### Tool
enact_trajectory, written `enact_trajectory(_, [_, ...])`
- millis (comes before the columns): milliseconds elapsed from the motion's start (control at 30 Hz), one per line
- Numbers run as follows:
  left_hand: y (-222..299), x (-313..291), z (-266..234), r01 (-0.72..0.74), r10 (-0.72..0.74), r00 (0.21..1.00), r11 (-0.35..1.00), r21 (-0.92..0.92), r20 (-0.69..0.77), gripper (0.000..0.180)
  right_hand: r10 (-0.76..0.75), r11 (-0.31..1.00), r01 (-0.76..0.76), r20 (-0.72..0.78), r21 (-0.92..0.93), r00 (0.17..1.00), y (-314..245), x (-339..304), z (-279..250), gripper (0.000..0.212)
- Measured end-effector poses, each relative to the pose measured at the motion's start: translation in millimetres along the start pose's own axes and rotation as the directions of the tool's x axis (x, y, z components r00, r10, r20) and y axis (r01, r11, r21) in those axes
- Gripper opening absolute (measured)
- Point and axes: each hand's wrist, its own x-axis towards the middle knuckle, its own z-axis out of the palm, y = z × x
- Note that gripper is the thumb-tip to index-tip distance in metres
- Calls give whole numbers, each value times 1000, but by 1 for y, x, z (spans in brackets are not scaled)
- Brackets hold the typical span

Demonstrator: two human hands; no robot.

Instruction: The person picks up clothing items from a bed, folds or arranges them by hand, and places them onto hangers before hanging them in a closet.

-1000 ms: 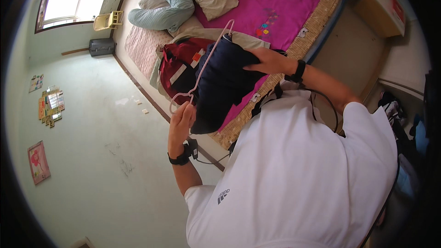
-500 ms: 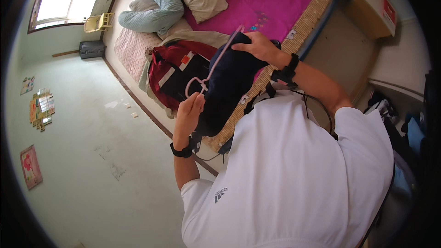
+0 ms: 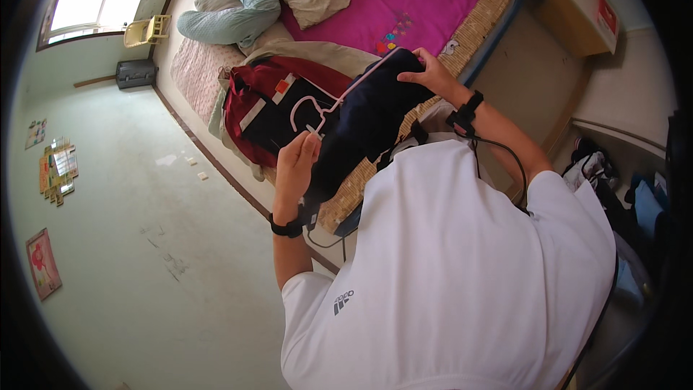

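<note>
A pale pink clothes hanger (image 3: pixel 337 105) slants over the near side of the bed, its hook curling out beside my left hand (image 3: pixel 296 162). The fingers of that hand are closed round the hanger near the hook. Dark navy cloth (image 3: pixel 372 119), perhaps trousers, hangs along the hanger and drops toward me. At the hanger's far right end, my right hand (image 3: pixel 434 78) pinches the navy cloth, thumb on top; the fingers underneath are partly hidden. Just beyond, a red and navy garment (image 3: pixel 238 105) with white bands and an orange patch lies on the bed.
A magenta sheet (image 3: pixel 440 11) and a woven mat (image 3: pixel 480 1) cover the bed. Crumpled bedding (image 3: pixel 249 18) and a beige pillow (image 3: pixel 317 0) lie at the far left. A cardboard box (image 3: pixel 577 11) stands right of the bed; clothes (image 3: pixel 646 206) are heaped at the far right.
My right hand has shifted right and slightly down, and the navy cloth now reaches up to the hanger's bar. The view has moved a little. Both hands keep their hold.
</note>
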Motion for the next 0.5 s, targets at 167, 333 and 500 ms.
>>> enact_trajectory(167, [18, 3, -5, -72, 70, 997, 994, 80, 19, 38, 44, 992, -4, 316, -125, 948, 0, 5, -29, 52])
enact_trajectory(333, [28, 15, -7, -293, 305, 952, 936, 194, -33, 28, -106, 992, 103, 44, 69, 993, -55, -34, -33, 39])
enact_trajectory(500, [60, 37, 6, -483, 478, 875, 844, 232, 81, 16, -275, 911, 175, -234, -374, 932, -64, -77, -68, 47])
